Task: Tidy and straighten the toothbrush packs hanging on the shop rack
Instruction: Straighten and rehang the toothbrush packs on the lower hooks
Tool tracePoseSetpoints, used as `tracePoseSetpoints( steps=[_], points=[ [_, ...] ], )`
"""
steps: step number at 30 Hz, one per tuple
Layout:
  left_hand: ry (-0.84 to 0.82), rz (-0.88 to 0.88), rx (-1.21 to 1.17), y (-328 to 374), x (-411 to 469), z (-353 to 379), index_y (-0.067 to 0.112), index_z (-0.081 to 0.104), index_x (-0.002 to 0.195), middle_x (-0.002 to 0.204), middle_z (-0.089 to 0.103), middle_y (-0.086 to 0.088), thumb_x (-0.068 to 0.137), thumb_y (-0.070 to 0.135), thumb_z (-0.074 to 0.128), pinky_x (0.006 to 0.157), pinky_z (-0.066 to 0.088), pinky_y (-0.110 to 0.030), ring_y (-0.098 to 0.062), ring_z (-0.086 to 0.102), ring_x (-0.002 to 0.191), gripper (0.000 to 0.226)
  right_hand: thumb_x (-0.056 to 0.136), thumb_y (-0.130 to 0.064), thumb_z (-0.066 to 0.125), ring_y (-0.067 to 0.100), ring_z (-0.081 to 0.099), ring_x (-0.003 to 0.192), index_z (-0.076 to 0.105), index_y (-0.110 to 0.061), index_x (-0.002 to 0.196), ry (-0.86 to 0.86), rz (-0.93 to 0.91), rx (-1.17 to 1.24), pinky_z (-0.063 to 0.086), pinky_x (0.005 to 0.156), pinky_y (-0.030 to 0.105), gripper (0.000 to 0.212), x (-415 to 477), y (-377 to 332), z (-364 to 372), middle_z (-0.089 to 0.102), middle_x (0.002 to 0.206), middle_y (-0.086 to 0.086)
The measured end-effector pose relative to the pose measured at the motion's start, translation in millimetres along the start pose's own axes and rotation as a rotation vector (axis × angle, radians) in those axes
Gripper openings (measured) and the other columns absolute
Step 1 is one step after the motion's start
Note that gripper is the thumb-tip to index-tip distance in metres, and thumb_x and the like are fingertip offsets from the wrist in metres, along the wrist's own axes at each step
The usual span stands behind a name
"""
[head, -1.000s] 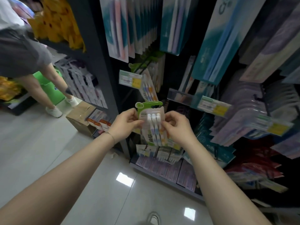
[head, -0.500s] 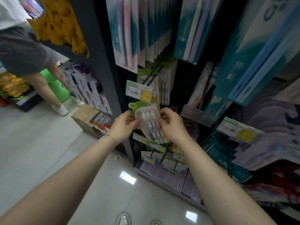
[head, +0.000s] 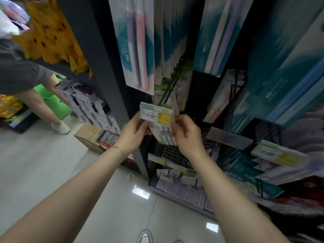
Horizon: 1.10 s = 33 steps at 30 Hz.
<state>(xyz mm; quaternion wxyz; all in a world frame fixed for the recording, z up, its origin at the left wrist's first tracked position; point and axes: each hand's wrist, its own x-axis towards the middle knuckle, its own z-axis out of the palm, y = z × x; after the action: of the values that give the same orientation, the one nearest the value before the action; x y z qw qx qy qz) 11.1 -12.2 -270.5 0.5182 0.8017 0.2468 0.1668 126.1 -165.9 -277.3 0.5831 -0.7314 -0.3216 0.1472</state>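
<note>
centrally, just below the price tag (head: 156, 115), the toothbrush pack (head: 164, 136) sits between your two hands at mid-frame, against the dark rack (head: 108, 76). the pack's top is hidden behind the tag, so whether its hole is on the peg (head: 168, 90) cannot be told. to do this step well, hold the pack square to the peg, guide the hole along the wire behind the tag, and release only once it hangs plumb with the green-topped packs (head: 184, 74) behind. your left hand (head: 135, 132) pinches its left edge, fingers curled close on the card; your right hand (head: 186, 137) pinches the right edge likewise. both forearms rise from the lower corners of the frame and converge, wrists roughly level.
</note>
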Motion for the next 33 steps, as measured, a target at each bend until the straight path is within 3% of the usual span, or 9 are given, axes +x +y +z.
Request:
tracePoseSetpoints(
  steps=[2, 6, 11, 17, 20, 23, 25, 28, 33],
  points=[
    [-0.017, -0.001, 0.019, -2.0, 3.2, -1.0, 0.031, 0.057, 0.124, 0.109, 0.071, 0.007, 0.104, 0.027, 0.044, 0.091, 0.057, -0.046, -0.017, 0.071, 0.087, 0.024, 0.1, -0.014, 0.051, 0.001, 0.059, 0.066, 0.057, -0.026, 0.093, 0.028, -0.006, 0.011, 0.046, 0.063, 0.019, 0.014, 0.6, 1.1, 0.7, 0.061, 0.076, -0.013],
    [-0.009, 0.034, 0.086, -4.2, 4.6, 4.0, 0.048, 0.052, 0.107, 0.095, 0.071, -0.001, 0.105, 0.026, 0.041, 0.086, 0.057, -0.042, -0.012, 0.068, 0.08, 0.024, 0.098, -0.022, 0.051, 0.01, 0.06, 0.064, 0.058, -0.027, 0.091, 0.112, -0.006, 0.01, 0.049, 0.062, 0.031, 0.012, -1.7, 9.6, 2.7, 0.06, 0.07, -0.011],
    [-0.048, 0.021, 0.052, -9.6, 12.5, 4.4, 0.029, 0.059, 0.114, 0.088, 0.069, 0.001, 0.103, 0.034, 0.039, 0.077, 0.057, -0.039, -0.021, 0.066, 0.077, 0.023, 0.1, -0.017, 0.052, 0.013, 0.059, 0.063, 0.058, -0.033, 0.082, 0.137, 0.076, 0.023, 0.047, 0.062, 0.028, 0.025, 3.2, 6.1, 4.7, 0.061, 0.067, -0.007],
    [-0.041, -0.044, 0.053, -1.5, 32.5, 8.4, 0.014, 0.06, 0.115, 0.095, 0.063, 0.007, 0.101, 0.012, 0.044, 0.064, 0.045, -0.005, -0.002, 0.059, 0.082, 0.021, 0.098, -0.018, 0.052, 0.02, 0.064, 0.072, 0.061, -0.028, 0.086, 0.198, 0.183, 0.06, 0.054, 0.071, 0.04, 0.018, 15.8, 3.5, 10.1, 0.067, 0.079, 0.003],
    [-0.067, -0.106, 0.124, -5.3, 41.4, 8.8, 0.013, 0.059, 0.12, 0.113, 0.065, -0.005, 0.097, 0.026, 0.049, 0.085, 0.051, -0.02, -0.019, 0.062, 0.1, 0.028, 0.097, -0.018, 0.054, 0.022, 0.067, 0.089, 0.061, -0.024, 0.101, 0.201, 0.232, 0.054, 0.057, 0.083, 0.047, 0.01, 18.3, 2.8, 11.3, 0.069, 0.093, 0.001],
    [-0.105, -0.203, 0.152, -11.4, 40.4, 5.3, 0.02, 0.052, 0.132, 0.122, 0.065, 0.0, 0.083, 0.056, 0.054, 0.096, 0.053, -0.04, -0.022, 0.064, 0.107, 0.06, 0.096, -0.019, 0.058, 0.024, 0.067, 0.092, 0.055, -0.027, 0.108, 0.21, 0.28, 0.03, 0.056, 0.087, 0.048, 0.015, 15.0, 1.4, 7.1, 0.066, 0.097, 0.0],
    [-0.141, -0.249, 0.184, -18.9, 38.4, 7.9, 0.021, 0.05, 0.133, 0.122, 0.065, 0.001, 0.091, 0.047, 0.058, 0.097, 0.053, -0.042, -0.022, 0.065, 0.104, 0.05, 0.097, -0.019, 0.058, 0.022, 0.066, 0.09, 0.056, -0.024, 0.109, 0.204, 0.305, 0.01, 0.057, 0.087, 0.046, 0.013, 8.6, 0.0, 2.0, 0.064, 0.095, 0.0],
    [-0.255, -0.292, 0.297, -22.9, 31.7, 14.3, 0.02, 0.059, 0.103, 0.105, 0.068, -0.004, 0.096, 0.037, 0.058, 0.091, 0.054, -0.041, -0.026, 0.066, 0.097, 0.019, 0.097, -0.015, 0.056, 0.015, 0.061, 0.086, 0.06, -0.018, 0.109, 0.205, 0.298, -0.078, 0.054, 0.082, 0.035, 0.013, -3.4, -0.2, -7.5, 0.063, 0.093, 0.001],
    [-0.448, -0.142, 0.343, -4.5, 16.5, 35.3, 0.023, 0.061, 0.089, 0.096, 0.067, -0.005, 0.099, 0.031, 0.054, 0.08, 0.051, -0.033, -0.024, 0.065, 0.092, 0.015, 0.095, -0.018, 0.058, 0.002, 0.055, 0.076, 0.063, -0.022, 0.098, 0.238, 0.297, -0.143, 0.044, 0.069, 0.02, 0.007, -26.1, 0.2, -25.9, 0.06, 0.084, -0.009]
  ],
)
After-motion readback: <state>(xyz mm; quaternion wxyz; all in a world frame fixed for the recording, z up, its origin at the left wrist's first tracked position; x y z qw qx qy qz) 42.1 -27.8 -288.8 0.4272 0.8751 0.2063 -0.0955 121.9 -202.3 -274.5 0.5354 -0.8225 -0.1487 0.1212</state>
